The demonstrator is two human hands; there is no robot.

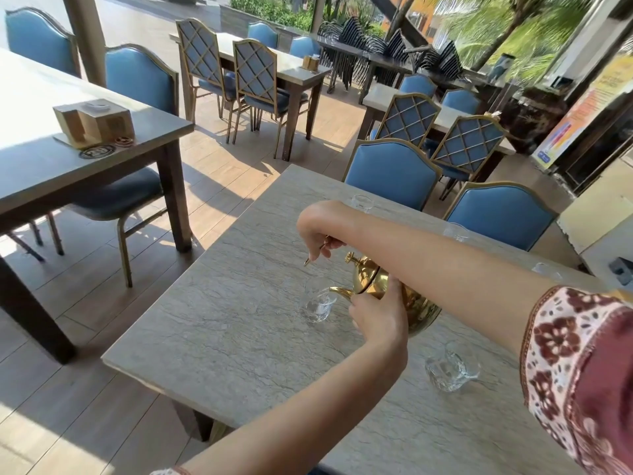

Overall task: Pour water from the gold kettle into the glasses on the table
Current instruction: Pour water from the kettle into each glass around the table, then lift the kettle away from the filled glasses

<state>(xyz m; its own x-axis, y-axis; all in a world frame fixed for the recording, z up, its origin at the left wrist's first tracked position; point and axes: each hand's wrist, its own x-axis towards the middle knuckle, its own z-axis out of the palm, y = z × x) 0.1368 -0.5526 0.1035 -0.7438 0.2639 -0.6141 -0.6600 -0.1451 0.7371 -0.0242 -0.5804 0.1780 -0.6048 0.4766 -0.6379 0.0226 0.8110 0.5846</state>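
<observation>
The gold kettle (416,308) is tilted over the grey stone table (233,330), its spout at the rim of a clear glass (318,305) with a little water in it. My right hand (320,228) reaches across from the right and grips the kettle's thin gold handle. My left hand (376,313) comes up from below and presses on the kettle body at the base of the spout. A second glass (448,370) stands nearer to me on the right. More glasses stand along the far edge: one (363,202), another (455,232) and a third (546,270).
Two blue padded chairs (394,173) stand at the far side of the table. To the left is another table (41,166) with a wooden holder (94,121). More tables and chairs fill the tiled terrace behind.
</observation>
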